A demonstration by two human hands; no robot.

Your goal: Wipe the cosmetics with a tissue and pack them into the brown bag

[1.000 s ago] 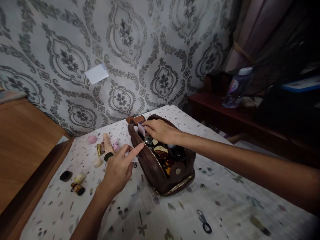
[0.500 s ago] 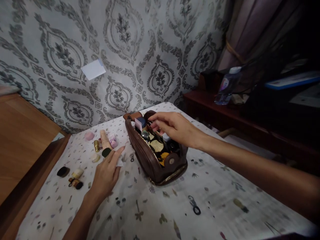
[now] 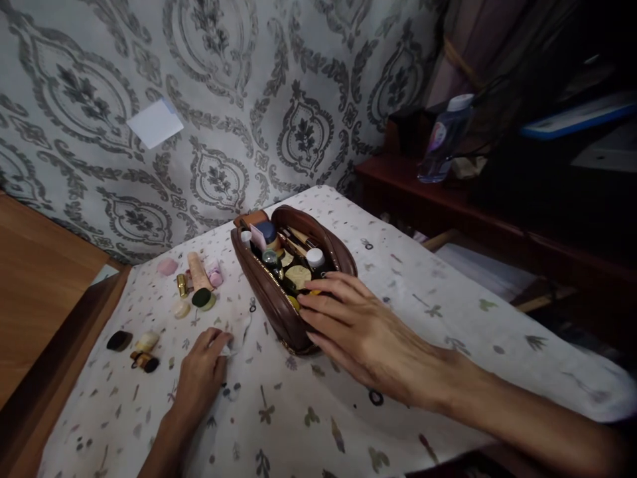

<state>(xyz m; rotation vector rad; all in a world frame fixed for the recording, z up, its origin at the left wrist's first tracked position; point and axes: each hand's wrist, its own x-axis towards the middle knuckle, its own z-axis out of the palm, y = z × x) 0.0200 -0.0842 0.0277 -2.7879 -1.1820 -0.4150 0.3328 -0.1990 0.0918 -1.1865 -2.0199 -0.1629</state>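
Observation:
A brown leather toiletry bag lies unzipped on the printed sheet, packed with cosmetics. Inside are a white-capped bottle, a blue-lidded jar, a round gold-coloured item and several slim brushes or pencils. My right hand rests over the near end of the bag, fingers stretched out and holding nothing, covering part of the opening. My left hand is low on the sheet, left of the bag, its fingers curled on a small whitish piece whose kind I cannot make out.
Left of the bag lie a peach tube with a dark green cap, a gold lipstick-like tube, a pink puff, a black lid and small bottles. A clear bottle stands on the red-brown desk.
My right hand has moved from above the bag's far side to its near end. My left hand has drawn back toward me, its fingers curling. The camera view has shifted slightly.

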